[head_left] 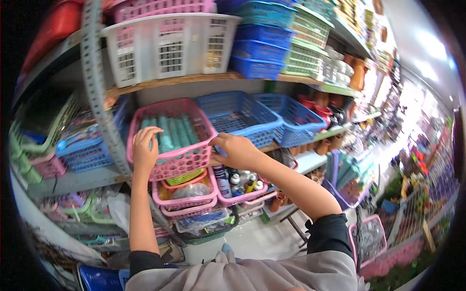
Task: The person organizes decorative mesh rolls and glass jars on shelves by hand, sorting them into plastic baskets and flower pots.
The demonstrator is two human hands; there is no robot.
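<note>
A pink plastic basket (179, 162) sits on the shelf in front of me, with several teal-green rolled bundles (170, 133) lying side by side in it. At the basket's front left corner is my left hand (144, 145), its fingers loosely bent over the rim toward the bundles and not visibly closed on any of them. My right hand (238, 149) grips the front right corner of the rim between thumb and fingers. Just right of the basket stands a blue basket (242, 131), with small items at its bottom that I cannot make out.
Another blue basket (298, 133) stands farther right. Above, a white basket (170, 46) and stacked blue baskets (257, 51) rest on a wooden shelf. Below are a pink basket with bottles (242, 194) and more bins. A metal post (99, 92) rises at left.
</note>
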